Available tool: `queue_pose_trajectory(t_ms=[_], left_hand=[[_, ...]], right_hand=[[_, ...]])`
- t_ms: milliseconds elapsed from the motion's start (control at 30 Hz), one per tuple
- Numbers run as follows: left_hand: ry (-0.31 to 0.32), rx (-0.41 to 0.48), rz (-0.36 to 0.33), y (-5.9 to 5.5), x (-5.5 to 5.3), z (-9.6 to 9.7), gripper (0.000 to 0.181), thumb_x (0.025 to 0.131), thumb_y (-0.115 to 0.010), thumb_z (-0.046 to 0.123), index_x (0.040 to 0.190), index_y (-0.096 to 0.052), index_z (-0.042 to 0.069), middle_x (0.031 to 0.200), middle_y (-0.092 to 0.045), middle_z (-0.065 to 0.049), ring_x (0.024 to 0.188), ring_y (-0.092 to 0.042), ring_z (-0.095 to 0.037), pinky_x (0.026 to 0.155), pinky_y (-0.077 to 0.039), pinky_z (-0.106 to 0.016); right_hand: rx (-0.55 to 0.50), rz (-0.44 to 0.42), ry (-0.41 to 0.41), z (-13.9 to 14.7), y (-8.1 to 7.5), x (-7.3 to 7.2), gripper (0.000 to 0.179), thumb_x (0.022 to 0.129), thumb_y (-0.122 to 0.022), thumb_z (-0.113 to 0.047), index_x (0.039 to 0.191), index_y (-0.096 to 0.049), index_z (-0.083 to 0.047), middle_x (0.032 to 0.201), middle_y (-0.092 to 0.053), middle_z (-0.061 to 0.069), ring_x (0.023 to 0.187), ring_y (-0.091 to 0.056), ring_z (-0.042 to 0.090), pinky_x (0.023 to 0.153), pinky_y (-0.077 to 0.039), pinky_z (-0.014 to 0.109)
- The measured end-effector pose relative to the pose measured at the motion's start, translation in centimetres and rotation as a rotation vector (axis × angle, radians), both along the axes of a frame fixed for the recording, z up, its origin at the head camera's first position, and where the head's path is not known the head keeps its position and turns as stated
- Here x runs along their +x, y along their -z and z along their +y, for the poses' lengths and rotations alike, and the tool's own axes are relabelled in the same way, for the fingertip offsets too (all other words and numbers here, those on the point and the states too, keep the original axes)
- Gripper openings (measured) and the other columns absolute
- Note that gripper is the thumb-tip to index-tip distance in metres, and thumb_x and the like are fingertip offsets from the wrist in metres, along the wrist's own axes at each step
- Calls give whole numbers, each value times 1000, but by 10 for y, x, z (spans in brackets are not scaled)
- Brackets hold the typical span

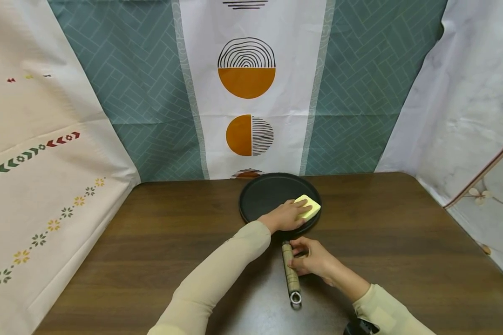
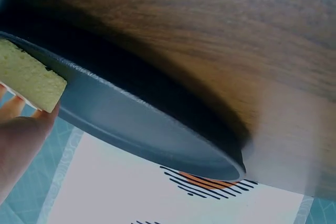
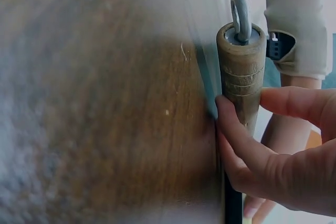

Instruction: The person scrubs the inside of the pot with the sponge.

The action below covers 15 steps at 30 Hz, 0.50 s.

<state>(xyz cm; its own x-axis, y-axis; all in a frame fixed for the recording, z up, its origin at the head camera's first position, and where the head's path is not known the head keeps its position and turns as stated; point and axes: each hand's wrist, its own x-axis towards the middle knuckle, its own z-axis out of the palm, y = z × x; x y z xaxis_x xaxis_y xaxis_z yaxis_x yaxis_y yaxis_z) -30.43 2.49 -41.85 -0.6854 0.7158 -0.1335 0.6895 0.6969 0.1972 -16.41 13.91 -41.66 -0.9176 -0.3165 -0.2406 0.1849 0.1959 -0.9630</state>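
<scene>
A black round frying pan [image 1: 261,197] lies on the table with its wooden handle [image 1: 291,274] pointing toward me. My left hand [image 1: 286,217] reaches into the pan and holds a pale yellow sponge [image 1: 313,211] near the right side of the rim. In the left wrist view, fingertips press along one face of the sponge [image 2: 32,76], beside the pan wall. My right hand [image 1: 315,259] grips the handle from the right. The right wrist view has thumb and fingers on either side of the handle [image 3: 241,69], below its metal hanging ring [image 3: 239,18].
The brown wooden table [image 1: 172,223] extends around the pan on both sides. Behind it hangs a patterned teal and white cloth [image 1: 151,93]. Pale cloths cover the left [image 1: 58,186] and right [image 1: 465,116] sides. A black wristband [image 1: 358,327] sits at my right sleeve.
</scene>
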Motion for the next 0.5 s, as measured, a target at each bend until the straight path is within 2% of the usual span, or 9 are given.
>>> queue_pose_trajectory(t_ms=[233,500], left_hand=[[-57,-16,38,2,-4,9,51,103,-44,33,152,-32,25,159,-22,0,141,-28,-33,109,-33,-45],[-94,-32,70,2,-10,18,52,103,-43,36,153,-30,26,159,-22,1,139,-31,-29,108,-34,-42]], right_hand=[[-9,-3,-3,-1,-1,1,59,84,-68,4,133,-38,15,113,-47,26,82,-60,23,70,-57,40],[-15,-13,8,0,-1,1,57,82,-67,6,132,-40,14,111,-46,25,85,-58,25,69,-57,43]])
